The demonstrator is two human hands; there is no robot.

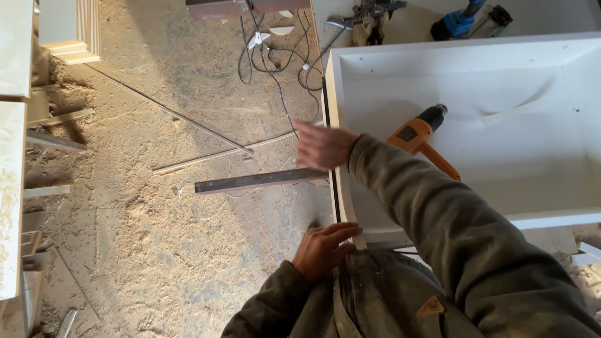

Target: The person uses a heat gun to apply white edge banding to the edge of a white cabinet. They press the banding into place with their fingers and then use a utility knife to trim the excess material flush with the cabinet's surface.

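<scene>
A white open cabinet box lies on its back in front of me. My left hand rests flat with fingers together on the near corner of its left side panel, pressing a thin edge strip there. My right hand is blurred, fingers spread, against the outer face of that same panel further up; it holds nothing that I can see. An orange and black power tool lies inside the box just behind my right sleeve.
The floor is covered in sawdust. A dark flat bar and thin strips lie left of the box. Tangled cables run at the top. A blue tool and clamps sit beyond the box. White panels stand along the left edge.
</scene>
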